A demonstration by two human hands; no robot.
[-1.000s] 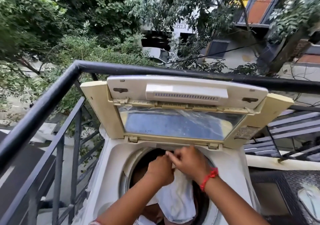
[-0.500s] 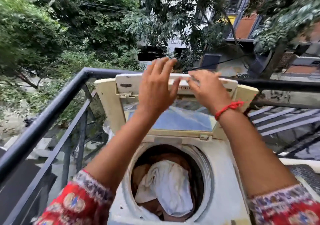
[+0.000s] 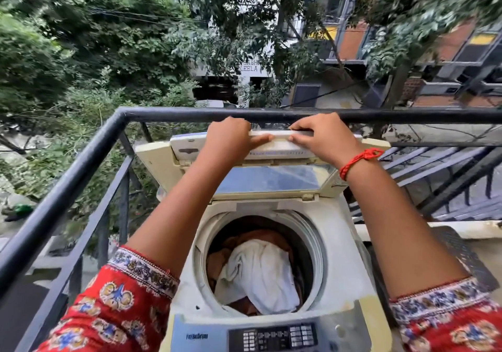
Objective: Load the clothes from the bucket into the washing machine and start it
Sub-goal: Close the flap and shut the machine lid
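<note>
A white top-loading washing machine (image 3: pixel 350 264) stands on a balcony with its folding lid (image 3: pixel 274 180) raised upright. My left hand (image 3: pixel 231 137) and my right hand (image 3: pixel 323 137) both grip the lid's top edge, fingers curled over it. In the round drum lies a white cloth (image 3: pixel 260 273) on top of brown clothes (image 3: pixel 258 236). The control panel (image 3: pixel 274 336) with its buttons runs along the machine's near edge. The bucket is not in view.
A black metal railing (image 3: pixel 81 159) runs along the left and behind the machine, close to the lid's top. A dark patterned surface (image 3: pixel 461 254) and slanted metal bars (image 3: pixel 434 167) lie to the right. Trees and buildings fill the background.
My hands left the white cloth in the drum, rose to the raised lid and closed on its top edge. The view tilted down, bringing the control panel into sight.
</note>
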